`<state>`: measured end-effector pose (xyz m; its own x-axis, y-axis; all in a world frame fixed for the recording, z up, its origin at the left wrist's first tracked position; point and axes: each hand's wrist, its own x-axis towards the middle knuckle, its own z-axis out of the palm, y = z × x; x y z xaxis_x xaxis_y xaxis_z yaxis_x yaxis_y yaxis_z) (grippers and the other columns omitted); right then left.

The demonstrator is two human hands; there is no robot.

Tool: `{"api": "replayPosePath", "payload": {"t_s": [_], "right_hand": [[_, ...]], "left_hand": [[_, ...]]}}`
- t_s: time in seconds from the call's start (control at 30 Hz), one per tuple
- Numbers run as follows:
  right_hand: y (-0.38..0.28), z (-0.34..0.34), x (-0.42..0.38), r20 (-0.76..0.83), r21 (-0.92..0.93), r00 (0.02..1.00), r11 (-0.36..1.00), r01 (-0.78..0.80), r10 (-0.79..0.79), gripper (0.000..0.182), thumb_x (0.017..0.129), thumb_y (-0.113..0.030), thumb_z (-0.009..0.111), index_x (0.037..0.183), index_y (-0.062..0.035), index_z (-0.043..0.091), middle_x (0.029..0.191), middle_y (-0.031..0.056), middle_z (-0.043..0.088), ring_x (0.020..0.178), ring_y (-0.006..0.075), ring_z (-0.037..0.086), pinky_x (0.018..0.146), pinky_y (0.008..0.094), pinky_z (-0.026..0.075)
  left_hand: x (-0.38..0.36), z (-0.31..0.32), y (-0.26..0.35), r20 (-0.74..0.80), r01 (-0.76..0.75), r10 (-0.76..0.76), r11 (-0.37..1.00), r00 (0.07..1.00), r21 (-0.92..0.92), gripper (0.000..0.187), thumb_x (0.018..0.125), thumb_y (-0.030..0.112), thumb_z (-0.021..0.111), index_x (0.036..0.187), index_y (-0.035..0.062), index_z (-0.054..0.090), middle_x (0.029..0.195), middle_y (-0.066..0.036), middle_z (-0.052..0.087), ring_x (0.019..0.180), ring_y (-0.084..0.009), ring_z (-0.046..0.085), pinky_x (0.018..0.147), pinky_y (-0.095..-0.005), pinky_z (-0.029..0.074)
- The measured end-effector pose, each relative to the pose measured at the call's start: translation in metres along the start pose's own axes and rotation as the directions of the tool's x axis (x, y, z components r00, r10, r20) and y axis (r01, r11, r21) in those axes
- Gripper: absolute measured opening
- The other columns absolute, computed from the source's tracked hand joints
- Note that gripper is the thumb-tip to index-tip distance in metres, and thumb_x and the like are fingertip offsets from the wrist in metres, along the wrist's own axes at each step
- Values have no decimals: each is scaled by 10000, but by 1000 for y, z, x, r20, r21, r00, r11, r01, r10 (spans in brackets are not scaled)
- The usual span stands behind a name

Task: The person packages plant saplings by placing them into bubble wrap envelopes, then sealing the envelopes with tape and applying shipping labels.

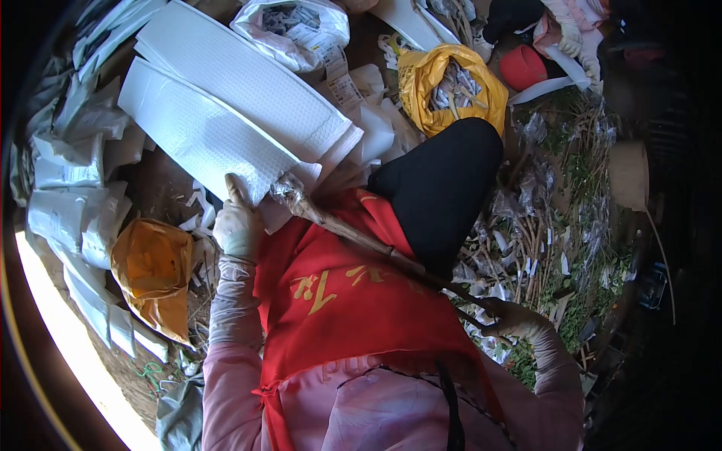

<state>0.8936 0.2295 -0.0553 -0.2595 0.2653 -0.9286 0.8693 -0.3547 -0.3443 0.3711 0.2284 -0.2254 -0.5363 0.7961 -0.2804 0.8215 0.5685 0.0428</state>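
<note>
dimly, the shaded right hand [517, 320] grips a long stem [355, 237].

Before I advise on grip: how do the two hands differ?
The left hand has its index finger extended on the white sheet; the right hand curls its fingers round the branch. The left hand is near the branch's plastic-wrapped end, the right hand is at its thinner end. The left hand is brightly lit, the right hand shaded. Both forearms wear pale sleeves.
</note>
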Motion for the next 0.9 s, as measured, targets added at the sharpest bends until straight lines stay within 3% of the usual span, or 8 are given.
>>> {"api": "replayPosePath", "payload": {"t_s": [0.07, 0.43, 0.47, 0.53, 0.6, 0.73, 0.8, 0.9], "right_hand": [[7, -11, 6, 270, 218, 942, 941, -259, 197, 352, 813, -181, 704, 1093, -2, 586, 897, 60, 629, 797, 189, 591, 726, 305, 483], [-73, -2, -12, -272, -352, 938, 930, 109, -213, 307, 794, -311, 724, 937, -50, 651, 757, 112, 665, 699, 201, 665, 638, 336, 511], [-78, -4, -12, -259, -349, 943, 931, 109, -208, 305, 796, -309, 721, 942, -51, 652, 761, 109, 665, 701, 194, 664, 636, 334, 510], [-84, -6, -9, -233, -341, 953, 934, 106, -194, 302, 801, -307, 715, 952, -53, 655, 767, 102, 666, 706, 181, 663, 634, 330, 507], [-85, -2, -4, -152, -183, 972, 972, 149, -178, 309, 824, -293, 695, 972, -27, 640, 770, 89, 660, 712, 161, 645, 641, 324, 500], [-118, 8, 4, -65, -81, 993, 992, 96, -101, 301, 876, -278, 650, 994, -4, 607, 765, 46, 615, 696, 111, 580, 615, 295, 476], [-124, 11, 12, -50, 65, 994, 993, 96, -93, 290, 891, -276, 637, 989, -6, 596, 760, 28, 589, 673, 94, 556, 588, 278, 461], [-148, 16, 27, 7, 141, 993, 983, 115, -117, 258, 916, -261, 611, 952, -9, 568, 750, 4, 549, 629, 73, 510, 555, 247, 431]], "left_hand": [[8, 6, -9, -44, -55, 53, 998, 998, -28, 826, 835, 243, 536, 1464, -43, 82, 816, -206, 650, 680, -346, 646, 583, -460, 508], [33, -49, -30, -291, 78, -214, 906, 933, -416, 768, 818, 172, 575, 1456, -4, 186, 853, -238, 645, 758, -402, 636, 660, -450, 510], [43, -30, -46, -742, -104, -75, 976, 666, -193, 795, 824, 242, 590, 1457, -4, 178, 810, -180, 644, 694, -387, 620, 683, -447, 513], [61, -4, -58, -688, 102, -390, 902, 612, -420, 668, 827, 240, 605, 1389, -8, 341, 861, -140, 650, 734, -325, 647, 698, -405, 525], [75, 3, -82, 87, 84, -243, -23, 966, -996, 446, 848, 198, 603, 1240, 3, 523, 932, -101, 649, 790, -230, 652, 710, -339, 532], [90, 44, -65, -72, -140, -247, -270, 966, -953, 244, 905, 140, 543, 1115, 35, 610, 971, -84, 651, 784, -176, 615, 691, -305, 505], [46, 20, -46, -300, -217, -162, 394, 940, -893, 277, 867, 173, 535, 1071, -4, 601, 859, -174, 652, 742, -283, 640, 664, -380, 499], [3, 2, -16, -303, -141, -115, 694, 946, -706, 234, 840, 160, 526, 997, 0, 594, 839, -243, 636, 780, -417, 622, 682, -478, 488]]}}
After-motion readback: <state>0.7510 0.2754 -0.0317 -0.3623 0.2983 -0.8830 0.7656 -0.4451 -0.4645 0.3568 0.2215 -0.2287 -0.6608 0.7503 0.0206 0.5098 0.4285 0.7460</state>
